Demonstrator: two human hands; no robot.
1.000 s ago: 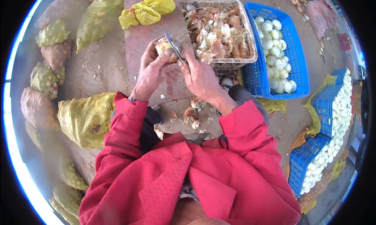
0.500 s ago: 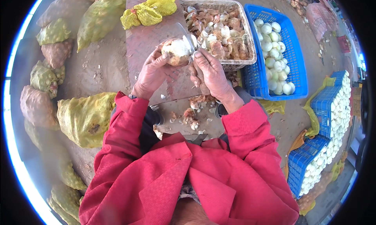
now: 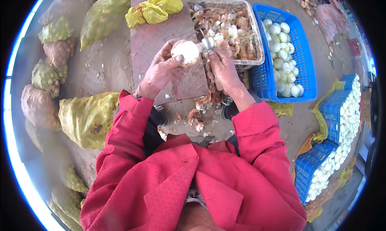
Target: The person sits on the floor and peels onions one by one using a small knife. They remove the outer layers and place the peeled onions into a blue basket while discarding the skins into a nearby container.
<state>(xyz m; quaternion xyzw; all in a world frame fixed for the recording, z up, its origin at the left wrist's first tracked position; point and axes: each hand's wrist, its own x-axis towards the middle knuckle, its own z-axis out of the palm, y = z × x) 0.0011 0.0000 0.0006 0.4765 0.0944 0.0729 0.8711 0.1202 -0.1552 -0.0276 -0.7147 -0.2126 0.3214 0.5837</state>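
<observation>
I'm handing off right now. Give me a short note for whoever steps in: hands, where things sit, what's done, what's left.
Left hand grips a mostly peeled onion over the board. Right hand holds a small knife at the onion's side.
Skins fill the grey crate; scraps lie at the board's near end.
Done: peeled onions in the blue crate and two more on the right.
Left: brown skin on this onion's underside; full mesh sacks on the left.

Bulging yellow-green mesh sacks (image 3: pixel 90 118) lay along the person's left, one just beside the red sleeve, others (image 3: pixel 44 76) stacked toward the rim. A crumpled yellow mesh bag (image 3: pixel 155 8) sat at the far end of the worktop (image 3: pixel 157 42). To the right stood a grey crate (image 3: pixel 257 50) of peelings, a blue crate (image 3: pixel 301 70) of peeled bulbs and more blue crates (image 3: pixel 341 110). No labels, signs or screens showed.
</observation>
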